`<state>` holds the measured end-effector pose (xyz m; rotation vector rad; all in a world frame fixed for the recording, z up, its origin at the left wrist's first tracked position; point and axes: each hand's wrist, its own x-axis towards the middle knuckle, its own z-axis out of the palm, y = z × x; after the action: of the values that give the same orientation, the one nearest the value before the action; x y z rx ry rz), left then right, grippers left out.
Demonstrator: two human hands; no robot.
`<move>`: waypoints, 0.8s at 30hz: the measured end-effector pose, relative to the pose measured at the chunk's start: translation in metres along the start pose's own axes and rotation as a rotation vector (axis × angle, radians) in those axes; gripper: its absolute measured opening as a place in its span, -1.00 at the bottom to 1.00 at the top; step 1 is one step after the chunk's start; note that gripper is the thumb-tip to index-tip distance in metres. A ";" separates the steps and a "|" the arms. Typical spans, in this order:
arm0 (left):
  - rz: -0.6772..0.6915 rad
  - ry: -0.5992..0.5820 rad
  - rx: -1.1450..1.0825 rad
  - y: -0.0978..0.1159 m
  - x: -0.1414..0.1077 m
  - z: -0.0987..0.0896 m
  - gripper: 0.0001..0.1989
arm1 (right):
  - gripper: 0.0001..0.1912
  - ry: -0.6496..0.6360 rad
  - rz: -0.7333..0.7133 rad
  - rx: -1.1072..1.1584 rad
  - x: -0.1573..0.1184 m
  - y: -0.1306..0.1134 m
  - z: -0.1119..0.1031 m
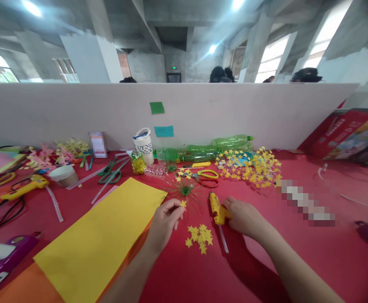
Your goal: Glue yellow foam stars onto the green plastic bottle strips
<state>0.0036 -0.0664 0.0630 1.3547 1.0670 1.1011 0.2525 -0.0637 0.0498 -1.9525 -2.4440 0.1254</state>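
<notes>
Between the thumb and forefinger of my left hand point(168, 219) is a small yellow paper star point(183, 203). My right hand point(239, 214) is closed at the handle of a yellow hot glue gun point(215, 207), which lies low over the table, nozzle pointing away from me and a clear glue stick point(223, 239) out of its back. Just beyond my left fingertips stands a green bottle piece cut into thin splayed strips point(186, 191), with a few stars on its far strips. A loose pile of yellow stars point(201, 237) lies on the table between my forearms.
Yellow paper sheets point(108, 240) lie left. Behind are scissors point(207, 177), a box cutter point(202, 165), green plastic bottles point(202, 152) and a cluster of star-tipped strips point(259, 170). Another glue gun point(26, 188), a paper cup point(64, 176) and a purple power strip point(11, 256) sit far left. A white partition point(234, 109) closes the back.
</notes>
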 end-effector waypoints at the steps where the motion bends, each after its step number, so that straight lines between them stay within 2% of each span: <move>1: -0.005 0.005 -0.005 0.000 0.000 0.000 -0.82 | -0.70 0.013 0.031 0.029 0.001 0.001 -0.003; 3: -0.014 0.021 -0.014 0.000 0.001 -0.001 -0.82 | -0.69 0.115 0.081 0.139 0.001 0.005 -0.013; 6: -0.008 0.053 -0.032 0.000 0.001 -0.002 -0.84 | -0.70 0.335 0.090 0.459 -0.002 0.003 -0.033; 8: -0.008 0.071 -0.044 -0.001 0.002 -0.002 -0.84 | -0.68 0.336 0.061 0.751 -0.007 -0.007 -0.040; 11: -0.026 0.085 -0.043 -0.002 0.004 -0.002 -0.84 | -0.67 0.195 0.009 1.052 -0.014 -0.030 -0.036; 13: -0.027 0.086 -0.027 -0.002 0.005 -0.002 -0.84 | -0.70 0.160 -0.043 1.115 -0.018 -0.044 -0.027; 16: -0.018 0.091 -0.004 -0.002 0.005 -0.002 -0.83 | -0.76 0.187 -0.105 1.097 -0.020 -0.056 -0.016; 24: -0.055 0.114 0.024 0.000 0.004 -0.001 -0.85 | -0.70 0.210 -0.201 1.050 -0.019 -0.062 -0.011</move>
<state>0.0033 -0.0622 0.0630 1.2861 1.1966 1.1386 0.1968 -0.0954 0.0660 -1.1642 -1.7895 0.9149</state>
